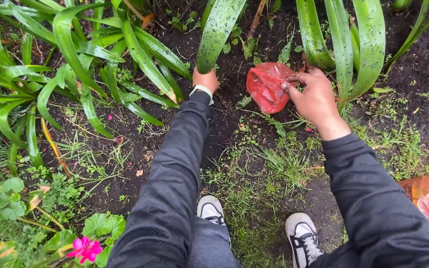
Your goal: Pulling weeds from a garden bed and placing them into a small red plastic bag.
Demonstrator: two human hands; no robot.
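Right hand [316,97] pinched on crumpled red plastic bag [266,87]; left hand [205,79] grip hidden.

Bag [265,87] lies on soil [224,124], between both hands.

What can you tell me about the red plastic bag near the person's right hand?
The red plastic bag is thin, glossy, see-through film, crumpled and wrinkled into a loose bunch. It hangs or rests just above dark soil between long green leaves. The right hand pinches its right edge with the fingertips. Whether anything is inside cannot be told. The left hand is apart from it, down at the base of a plant.
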